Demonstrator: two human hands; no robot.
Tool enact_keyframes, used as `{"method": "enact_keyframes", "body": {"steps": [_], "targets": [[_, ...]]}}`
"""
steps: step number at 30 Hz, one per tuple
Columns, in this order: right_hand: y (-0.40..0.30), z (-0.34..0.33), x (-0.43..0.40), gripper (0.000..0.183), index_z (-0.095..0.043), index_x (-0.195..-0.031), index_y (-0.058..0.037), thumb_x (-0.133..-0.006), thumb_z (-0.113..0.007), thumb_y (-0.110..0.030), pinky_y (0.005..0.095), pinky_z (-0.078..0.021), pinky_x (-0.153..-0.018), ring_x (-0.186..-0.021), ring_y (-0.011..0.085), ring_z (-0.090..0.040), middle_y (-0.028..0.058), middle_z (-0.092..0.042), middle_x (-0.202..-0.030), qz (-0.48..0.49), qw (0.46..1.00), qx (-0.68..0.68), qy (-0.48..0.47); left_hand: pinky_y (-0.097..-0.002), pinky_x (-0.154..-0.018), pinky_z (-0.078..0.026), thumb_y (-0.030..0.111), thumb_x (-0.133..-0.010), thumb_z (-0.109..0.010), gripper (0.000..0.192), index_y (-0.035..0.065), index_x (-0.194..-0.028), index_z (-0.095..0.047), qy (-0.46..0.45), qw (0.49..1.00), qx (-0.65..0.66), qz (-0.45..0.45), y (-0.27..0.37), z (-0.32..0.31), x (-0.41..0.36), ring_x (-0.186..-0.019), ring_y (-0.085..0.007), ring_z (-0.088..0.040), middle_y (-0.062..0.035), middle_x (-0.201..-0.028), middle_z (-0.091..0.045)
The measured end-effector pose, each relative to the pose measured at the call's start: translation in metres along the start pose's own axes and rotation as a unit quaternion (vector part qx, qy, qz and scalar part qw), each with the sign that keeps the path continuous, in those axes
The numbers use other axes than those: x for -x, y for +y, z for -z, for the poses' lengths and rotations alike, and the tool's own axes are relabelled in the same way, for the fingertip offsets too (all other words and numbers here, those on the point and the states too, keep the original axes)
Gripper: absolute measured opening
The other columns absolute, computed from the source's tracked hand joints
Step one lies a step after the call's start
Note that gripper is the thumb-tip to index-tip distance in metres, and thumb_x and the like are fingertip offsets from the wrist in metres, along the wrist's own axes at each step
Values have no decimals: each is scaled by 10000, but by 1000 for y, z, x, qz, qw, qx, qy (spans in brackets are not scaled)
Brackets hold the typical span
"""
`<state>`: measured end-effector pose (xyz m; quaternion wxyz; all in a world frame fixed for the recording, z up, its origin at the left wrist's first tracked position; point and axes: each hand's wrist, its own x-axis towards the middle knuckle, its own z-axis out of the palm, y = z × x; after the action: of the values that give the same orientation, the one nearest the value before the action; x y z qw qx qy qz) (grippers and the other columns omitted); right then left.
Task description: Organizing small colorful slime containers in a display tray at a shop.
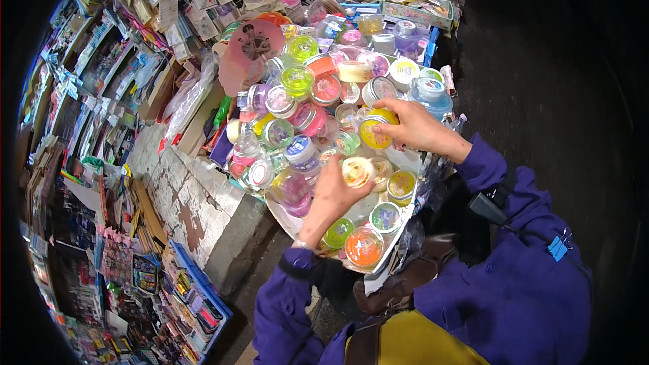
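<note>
My left hand [334, 187] grips a small round tub with a pale, patterned lid [357, 172], thumb and fingers around its sides. Higher up and to the right, my right hand [418, 126] has fingers and thumb on a yellow tub [375, 134] with a silvery rim. Both hands are over a heap of clear plastic tubs with coloured contents, crowded into a white-edged box [285, 217]. Near my left wrist lie a lime-green tub [338, 233], an orange tub [364, 247] and a tub with a green-rimmed lid [386, 217]. A large blue jar [431, 95] stands beyond my right hand.
Left of the box is a worn, pale ledge [187, 203]. Shelves of small packaged goods [101, 76] fill the left side, with a blue-edged tray [203, 284] lower down. Behind the tubs sit a pink round fan-like card [253, 43] and a patterned carton [418, 14].
</note>
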<state>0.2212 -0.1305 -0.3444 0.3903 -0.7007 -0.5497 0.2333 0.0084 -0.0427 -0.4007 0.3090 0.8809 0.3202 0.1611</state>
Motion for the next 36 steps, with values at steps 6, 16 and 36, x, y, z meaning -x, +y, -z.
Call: {"method": "enact_keyframes", "body": {"steps": [6,16,36], "targets": [[4,-10,2,438,-562,-1234,-6,-899,-669,-268,352,-525,-706,-800,218,-668,164,-680,-976,88,994,52,-23,-417,-949,-455,441,-728,-812,803,-57,-1273,-497,-128,991,-25,10,-39,0,33,-1144,-352,-564,-250,-1184,-587],[20,-10,6,410,-577,-1242,-23,-922,-622,-276,384,-478,-918,-1081,295,-617,188,-646,-1152,56,985,69,-147,-344,-1014,-437,67,-778,-789,665,-8,-1347,-452,-183,905,369,109,-72,-20,25,-1186,-225,-542,-107,-1280,-542],[10,-29,15,303,-647,-1070,7,-784,-641,-94,441,-484,-891,-1066,363,-597,208,-602,-1119,122,866,397,-277,-356,-1088,-357,258,-752,-812,849,-1,-1437,-383,-256,945,186,79,-71,-8,23,-1308,-273,-446,-180,-1436,-438]]}}
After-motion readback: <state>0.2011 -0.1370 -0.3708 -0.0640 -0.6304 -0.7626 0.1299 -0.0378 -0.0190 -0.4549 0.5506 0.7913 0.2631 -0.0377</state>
